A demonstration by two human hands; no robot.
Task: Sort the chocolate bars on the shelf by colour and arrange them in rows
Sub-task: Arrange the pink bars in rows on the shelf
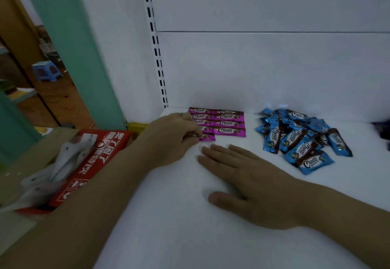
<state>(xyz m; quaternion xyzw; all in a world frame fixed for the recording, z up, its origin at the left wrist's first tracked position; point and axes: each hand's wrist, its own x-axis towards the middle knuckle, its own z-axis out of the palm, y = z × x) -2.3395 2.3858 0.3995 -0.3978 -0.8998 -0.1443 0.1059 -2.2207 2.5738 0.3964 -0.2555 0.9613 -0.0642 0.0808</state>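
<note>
Smooth white shelf (179,226), left fingers (191,136) pinching glossy pink bar (209,137), crinkly blue heap (295,136)

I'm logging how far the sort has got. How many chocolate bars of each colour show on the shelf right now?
pink bars: 9, in two columns, the front one pinched by the left hand
blue bars: at least 10, in a loose pile; overlap hides the exact count
Total: at least 19
</note>
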